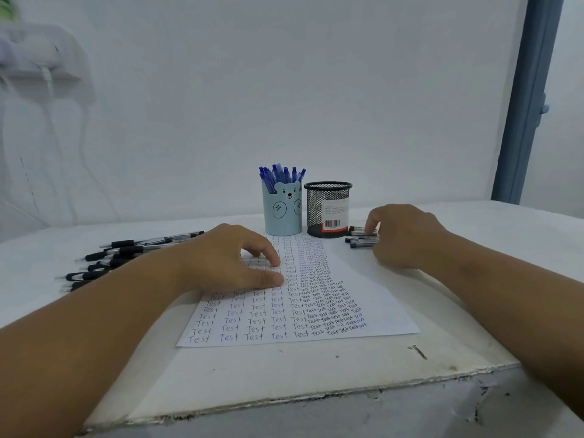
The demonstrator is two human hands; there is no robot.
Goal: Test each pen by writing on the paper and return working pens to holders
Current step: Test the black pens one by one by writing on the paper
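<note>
A white paper covered with rows of the word "Test" lies in the middle of the table. My left hand rests on its upper left part with fingers spread and pressing down. My right hand reaches over a small group of black pens lying right of the holders, its fingertips touching one of them. A light blue bear holder stands behind the paper, full of blue pens. Beside it stands a black mesh holder, which looks empty.
A row of black pens lies on the table to the left of the paper. The white table's worn front edge runs close to me. A wall stands right behind the holders, with a blue door frame at the right.
</note>
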